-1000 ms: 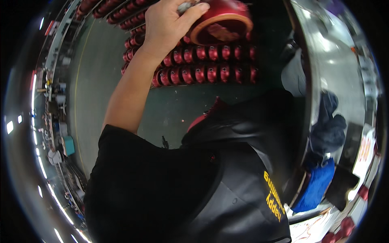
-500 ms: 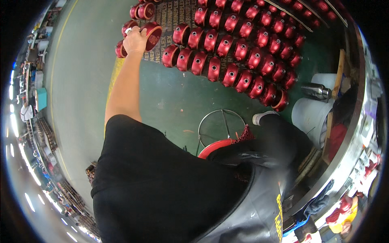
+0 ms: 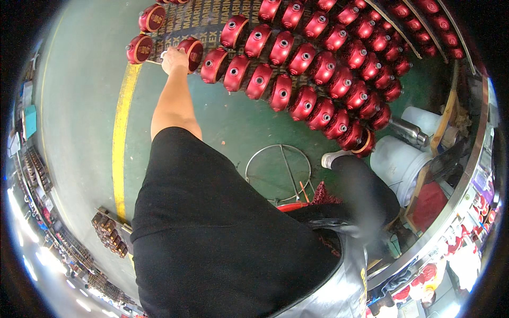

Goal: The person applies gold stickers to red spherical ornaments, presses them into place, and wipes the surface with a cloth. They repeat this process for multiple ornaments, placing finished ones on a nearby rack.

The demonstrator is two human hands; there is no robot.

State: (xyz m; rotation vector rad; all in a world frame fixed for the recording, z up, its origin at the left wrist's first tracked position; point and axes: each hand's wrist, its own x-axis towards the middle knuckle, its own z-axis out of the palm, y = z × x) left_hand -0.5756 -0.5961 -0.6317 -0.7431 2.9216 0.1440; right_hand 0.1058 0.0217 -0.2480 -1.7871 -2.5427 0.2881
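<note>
My left hand [image 3: 175,61] reaches out at the upper left, its fingers closed on the near-left side of a red metallic round piece [image 3: 192,53]. The piece has a flat, marked face with a pale rim, and it stands at the left end of the nearest row. Something white shows at a finger of this hand. Just right of the held piece is a similar red round piece [image 3: 213,65] with a small round fitting on its side. My right hand is out of view.
Several rows of matching red pieces [image 3: 300,58] stand on a dark printed sheet [image 3: 204,18]. Two more red pieces [image 3: 139,49] are at the sheet's left edge. A round metal frame [image 3: 278,175], white buckets [image 3: 397,161] and a metal flask [image 3: 408,131] are nearer, and a yellow floor line [image 3: 121,143] runs left.
The view has shifted. My left hand has brought the red round piece toward me, into line with the nearest row and farther from the pieces at the left edge.
</note>
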